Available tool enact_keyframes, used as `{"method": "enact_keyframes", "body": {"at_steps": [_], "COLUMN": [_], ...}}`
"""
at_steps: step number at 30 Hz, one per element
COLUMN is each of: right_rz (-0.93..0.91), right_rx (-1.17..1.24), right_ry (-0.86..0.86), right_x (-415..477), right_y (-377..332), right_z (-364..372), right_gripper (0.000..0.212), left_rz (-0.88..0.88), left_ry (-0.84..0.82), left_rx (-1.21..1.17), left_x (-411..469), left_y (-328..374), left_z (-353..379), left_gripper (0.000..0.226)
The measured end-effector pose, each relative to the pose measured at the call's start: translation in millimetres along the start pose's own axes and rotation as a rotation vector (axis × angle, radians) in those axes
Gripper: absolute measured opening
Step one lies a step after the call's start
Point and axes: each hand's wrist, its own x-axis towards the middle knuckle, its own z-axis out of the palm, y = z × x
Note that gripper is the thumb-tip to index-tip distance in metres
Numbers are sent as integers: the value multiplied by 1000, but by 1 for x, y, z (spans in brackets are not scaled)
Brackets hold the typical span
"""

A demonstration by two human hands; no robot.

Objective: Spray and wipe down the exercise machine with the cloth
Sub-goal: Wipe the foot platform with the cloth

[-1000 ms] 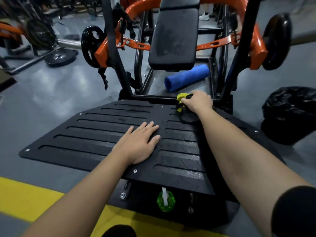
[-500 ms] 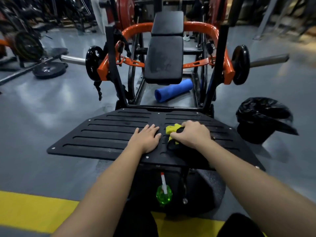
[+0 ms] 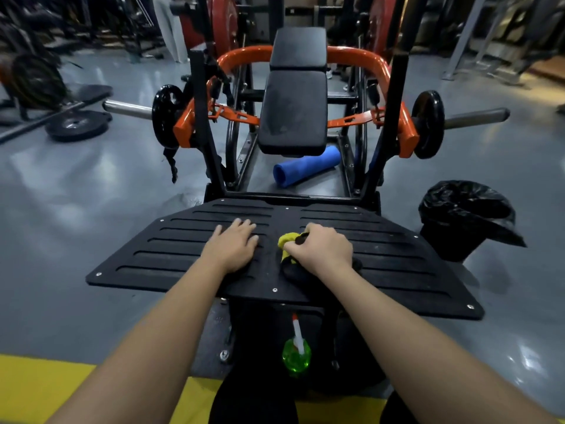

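I am pressing my left hand (image 3: pixel 233 249) flat, fingers spread, on the footplate (image 3: pixel 394 261), while my right hand (image 3: pixel 322 249) fingers are gripping the cloth (image 3: pixel 286 240).

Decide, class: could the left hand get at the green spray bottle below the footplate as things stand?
Probably yes. The left hand lies flat and empty on the footplate; the spray bottle stands below the plate's near edge, with open space in front.

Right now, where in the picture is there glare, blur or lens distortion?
Head view: ceiling lights glare on the glossy grey floor; the background racks are dim and smeared; the wide lens bows the edges, stretching both forearms; the footplate and the cloth in the right hand stay fairly sharp.
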Motion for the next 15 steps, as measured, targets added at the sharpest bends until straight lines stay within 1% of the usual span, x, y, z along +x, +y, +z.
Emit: {"method": "enact_keyframes", "body": {"at_steps": [3, 5, 11, 15], "right_rz": [-22, -21, 17, -3], "right_rx": [-19, -16, -15, -31], "right_ry": [93, 134, 139, 149], "right_x": [38, 70, 179, 222], "right_y": [-2, -7, -22, -30], "right_z": [22, 38, 71, 83], "right_gripper": [51, 51, 50, 45], "left_rz": [-49, -42, -27, -24], "left_ry": [-66, -81, -65, -53], "left_rx": [31, 44, 24, 17], "left_x": [3, 10, 16, 17], "left_y": [-16, -18, -25, -25], "left_z": [12, 14, 19, 20], "left_gripper": [62, 63, 65, 65]}}
